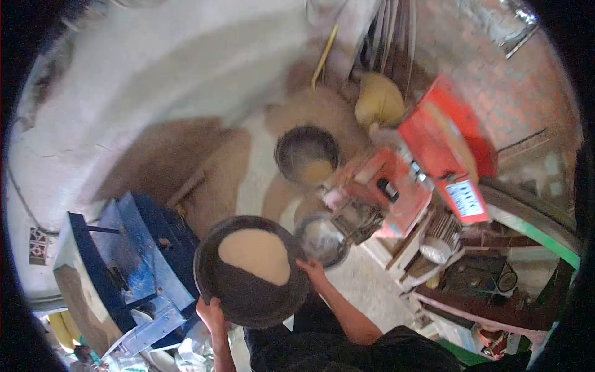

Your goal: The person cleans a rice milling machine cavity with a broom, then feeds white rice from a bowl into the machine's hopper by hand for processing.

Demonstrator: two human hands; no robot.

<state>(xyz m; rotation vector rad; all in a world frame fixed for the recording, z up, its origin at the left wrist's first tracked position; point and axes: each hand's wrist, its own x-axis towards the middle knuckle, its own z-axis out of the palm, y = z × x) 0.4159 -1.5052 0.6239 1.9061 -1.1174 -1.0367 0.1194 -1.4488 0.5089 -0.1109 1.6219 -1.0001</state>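
Observation:
A wide black round pan is held level in front of my body, with a pale, flour-like material spread over part of its inside. My left hand is closed on the rim at the lower left. On the right side of the rim, my right hand grips the same pan. Just beyond it, a metal basin sits below the outlet of a red machine. Farther off, a dark tub on the floor holds some yellowish material.
The red hopper rises at the right, with a motor below it. A blue machine stands at the left. A yellow sack and a yellow stick are near the back wall.

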